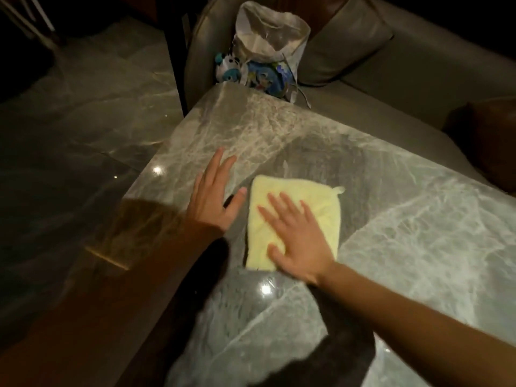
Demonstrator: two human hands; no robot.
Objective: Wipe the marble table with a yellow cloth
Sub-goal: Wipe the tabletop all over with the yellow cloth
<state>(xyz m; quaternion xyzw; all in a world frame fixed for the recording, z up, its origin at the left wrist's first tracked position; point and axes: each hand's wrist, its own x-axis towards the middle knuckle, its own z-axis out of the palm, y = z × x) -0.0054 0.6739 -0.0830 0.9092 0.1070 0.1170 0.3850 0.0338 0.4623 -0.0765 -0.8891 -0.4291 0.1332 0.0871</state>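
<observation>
— Which step is going on here?
— The wiping itself, I'm judging. The right grip [296, 238] is lying open, fingers straight, pressing flat on the folded yellow cloth [321, 202], which is sitting on the counter [418, 233] near its left edge, short of the far corner.
— And the left grip [212, 196]?
— Also open, fingers spreading over bare marble just beside the cloth, holding nothing.
— What is the next move calling for?
— Likely steady downward pressure while sliding the cloth toward the right edge
</observation>
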